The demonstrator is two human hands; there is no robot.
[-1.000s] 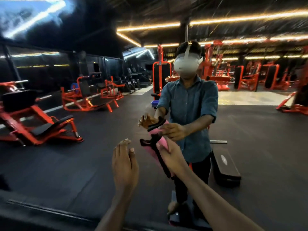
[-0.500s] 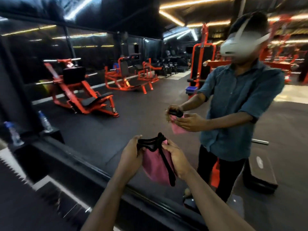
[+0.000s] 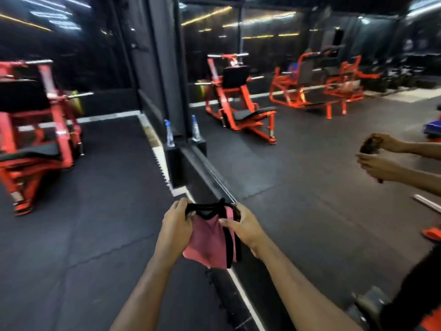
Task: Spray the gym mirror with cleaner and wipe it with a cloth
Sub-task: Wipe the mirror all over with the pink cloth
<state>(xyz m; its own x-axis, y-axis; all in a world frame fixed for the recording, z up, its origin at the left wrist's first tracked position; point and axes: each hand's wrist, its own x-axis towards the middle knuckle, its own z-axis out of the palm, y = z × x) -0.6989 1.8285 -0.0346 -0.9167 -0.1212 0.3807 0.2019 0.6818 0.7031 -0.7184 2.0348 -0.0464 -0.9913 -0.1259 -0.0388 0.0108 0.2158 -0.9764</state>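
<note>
Before the mirror point(image 3: 310, 163), left hand point(image 3: 175, 225) and right hand point(image 3: 243, 225) each grip the pink cloth point(image 3: 207, 242); bottle point(image 3: 170, 134) contents unclear.

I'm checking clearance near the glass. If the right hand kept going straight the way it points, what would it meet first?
Probably the mirror: the right hand, gripping the pink cloth, points forward toward its lower frame. Depth is unclear.

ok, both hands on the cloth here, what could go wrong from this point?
1. Both hands, left and right, hold the pink cloth with black trim; neither is free for the clear spray bottle with blue cap on the black ledge.
2. The cloth looks bunched, so it might smear the wall mirror.
</note>
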